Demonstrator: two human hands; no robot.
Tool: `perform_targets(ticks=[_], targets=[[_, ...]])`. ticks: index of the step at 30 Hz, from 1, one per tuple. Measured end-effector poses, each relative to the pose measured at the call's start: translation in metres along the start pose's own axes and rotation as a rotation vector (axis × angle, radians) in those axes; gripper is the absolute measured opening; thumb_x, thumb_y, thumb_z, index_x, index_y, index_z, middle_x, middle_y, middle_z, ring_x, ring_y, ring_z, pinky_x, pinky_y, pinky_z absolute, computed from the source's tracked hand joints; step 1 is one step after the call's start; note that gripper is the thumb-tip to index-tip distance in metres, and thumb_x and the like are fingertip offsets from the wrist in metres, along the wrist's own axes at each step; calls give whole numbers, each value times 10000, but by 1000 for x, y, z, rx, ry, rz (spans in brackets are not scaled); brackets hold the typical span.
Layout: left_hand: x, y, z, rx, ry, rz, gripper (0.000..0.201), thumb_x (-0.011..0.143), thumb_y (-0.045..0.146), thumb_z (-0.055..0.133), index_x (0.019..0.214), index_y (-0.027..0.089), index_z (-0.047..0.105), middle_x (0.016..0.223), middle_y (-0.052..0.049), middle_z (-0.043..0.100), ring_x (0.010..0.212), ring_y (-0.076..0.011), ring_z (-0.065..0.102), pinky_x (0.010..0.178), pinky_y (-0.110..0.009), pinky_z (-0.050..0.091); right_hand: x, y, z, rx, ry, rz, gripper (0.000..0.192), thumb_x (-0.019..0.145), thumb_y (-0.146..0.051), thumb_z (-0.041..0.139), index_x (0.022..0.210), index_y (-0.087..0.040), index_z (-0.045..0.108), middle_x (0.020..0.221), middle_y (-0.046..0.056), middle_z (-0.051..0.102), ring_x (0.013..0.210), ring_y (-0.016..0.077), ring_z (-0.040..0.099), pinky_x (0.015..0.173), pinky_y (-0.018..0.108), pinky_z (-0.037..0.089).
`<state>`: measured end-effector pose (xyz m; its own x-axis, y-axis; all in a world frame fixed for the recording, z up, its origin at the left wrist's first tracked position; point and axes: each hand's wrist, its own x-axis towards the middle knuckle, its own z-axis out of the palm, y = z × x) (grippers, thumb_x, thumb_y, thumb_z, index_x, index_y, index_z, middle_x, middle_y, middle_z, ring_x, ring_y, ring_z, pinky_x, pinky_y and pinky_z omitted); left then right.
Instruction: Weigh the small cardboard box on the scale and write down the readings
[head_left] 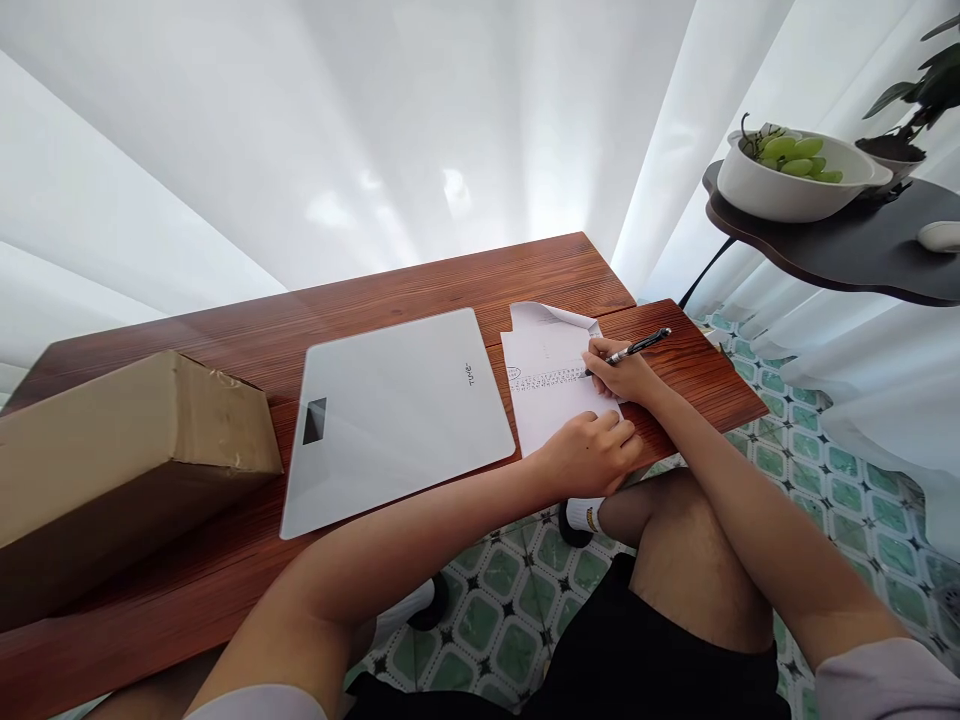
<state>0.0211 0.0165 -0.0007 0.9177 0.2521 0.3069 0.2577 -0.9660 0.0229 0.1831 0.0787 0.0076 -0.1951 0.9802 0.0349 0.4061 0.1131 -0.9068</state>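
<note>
My right hand (pixel 611 370) is closed around a black pen (pixel 641 345), its tip down at a line of small writing on a white sheet of paper (pixel 541 410). The sheet's top corner is curled over, and a circled mark stands at the left of the written rows. Below the writing, my left hand (pixel 590 450) rests at the lower edge of the paper and the table, its fingers curled in; whether they pinch anything is hidden. To the left of the paper lies a flat white scale (pixel 397 410) with a small dark display.
A cardboard box (pixel 112 440) sits on the left of the wooden table (pixel 420 280). At the right, a dark shelf (pixel 825 240) carries a white bowl (pixel 787 195) of green grapes (pixel 795 155) and a potted plant (pixel 900 145). White curtains (pixel 375 130) hang behind the table.
</note>
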Motion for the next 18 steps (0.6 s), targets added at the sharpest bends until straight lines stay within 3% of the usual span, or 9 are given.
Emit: perform_targets(ticks=[18], targets=[[1,0,-1,-9,-49,-9,223,1005,206,397,898,146,582,883,-76,600,805,-227,528,594,-382,353,0,2,0,14,28,44,282,920,-287,504,667,-244,387,455,-61,545,342,105,451,325,203,354]])
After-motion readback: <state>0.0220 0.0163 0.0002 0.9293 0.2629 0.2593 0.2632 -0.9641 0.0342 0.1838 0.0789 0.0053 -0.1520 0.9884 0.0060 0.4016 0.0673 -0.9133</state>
